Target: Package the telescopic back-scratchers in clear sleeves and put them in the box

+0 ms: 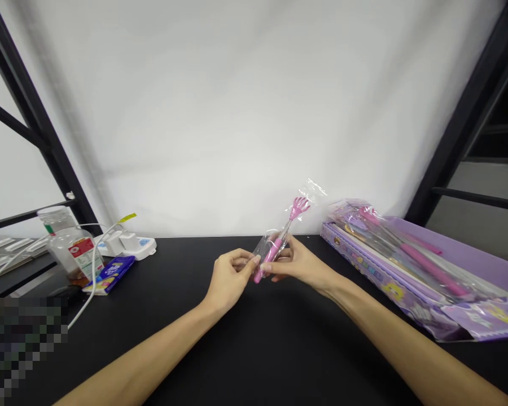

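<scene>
A pink back scratcher [274, 248] with a hand-shaped head and a metal shaft slants up and to the right above the black table. Clear plastic wrapping [315, 189] surrounds it, with a loose end standing out past the head. My right hand [298, 261] is closed around the handle from the right, through the plastic. With thumb and fingers pinched together, my left hand [232, 277] grips the wrapping beside the handle's lower end. Part of its fingers is hidden behind the thumb.
On the right, a purple printed box [376, 276] holds several wrapped back scratchers. At left stand a clear jar [82, 248], a blue packet [112, 273] and a white power strip [141, 248] with plugs and a cable [93, 265]. A white wall rises behind the table.
</scene>
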Demonstrator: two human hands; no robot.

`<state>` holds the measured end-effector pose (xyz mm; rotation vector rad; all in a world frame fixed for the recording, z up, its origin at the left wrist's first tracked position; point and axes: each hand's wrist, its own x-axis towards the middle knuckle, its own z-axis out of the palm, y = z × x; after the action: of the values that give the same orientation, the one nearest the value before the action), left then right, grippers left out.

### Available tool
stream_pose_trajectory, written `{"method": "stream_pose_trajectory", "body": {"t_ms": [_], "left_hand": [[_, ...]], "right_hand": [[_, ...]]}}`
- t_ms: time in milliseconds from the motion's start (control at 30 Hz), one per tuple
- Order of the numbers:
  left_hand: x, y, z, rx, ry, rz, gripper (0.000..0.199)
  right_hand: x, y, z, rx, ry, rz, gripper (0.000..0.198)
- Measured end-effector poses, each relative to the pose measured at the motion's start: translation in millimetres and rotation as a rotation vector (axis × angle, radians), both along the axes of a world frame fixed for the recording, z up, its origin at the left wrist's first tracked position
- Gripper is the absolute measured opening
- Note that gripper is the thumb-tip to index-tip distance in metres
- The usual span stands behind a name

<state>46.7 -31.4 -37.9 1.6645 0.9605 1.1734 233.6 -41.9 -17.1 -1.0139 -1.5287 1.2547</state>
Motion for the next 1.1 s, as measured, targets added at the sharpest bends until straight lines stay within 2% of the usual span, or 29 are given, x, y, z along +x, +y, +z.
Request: {"method": "stream_pose_trajectory", "body": {"t_ms": [100, 200, 267, 400, 533, 700, 867, 1100], "left_hand": [[1.2, 0.1, -2.7, 0.016, 0.012, -0.013, 0.032], [0.4, 1.1, -3.1, 0.014, 0.016, -0.06, 0.031], [-0.4, 0.8, -1.8, -0.03, 0.012, -0.139, 0.031], [-0.3, -2.6, 0.5, -0.086, 0.067, -0.3, 0.041], [0.0, -5.2, -1.5, -0.047, 0.145, -0.303, 0.046], [-1.8, -5.9, -3.1, -0.089, 0.146, -0.378, 0.052], [-1.5, -7.3, -2.2, -0.056, 0.155, -0.341, 0.042], [-0.3, -7.1, -5.1, -0.091, 0.096, -0.393, 0.048]], "right_hand": [[-2.3, 1.3, -3.2, 0.023, 0.011, -0.008, 0.075], [0.9, 2.0, 0.9, 0.024, -0.01, -0.06, 0.052], [5.5, 2.0, 5.6, 0.035, -0.049, -0.095, 0.042], [11.3, 1.7, 10.8, 0.092, -0.105, -0.08, 0.039], [9.2, 1.5, 9.0, 0.134, -0.115, -0.029, 0.039], [8.9, 2.0, 6.9, 0.157, -0.127, -0.019, 0.039], [11.1, 1.3, 9.0, 0.161, -0.14, -0.019, 0.04], [14.9, 4.4, 5.7, 0.18, -0.123, -0.013, 0.04]]}}
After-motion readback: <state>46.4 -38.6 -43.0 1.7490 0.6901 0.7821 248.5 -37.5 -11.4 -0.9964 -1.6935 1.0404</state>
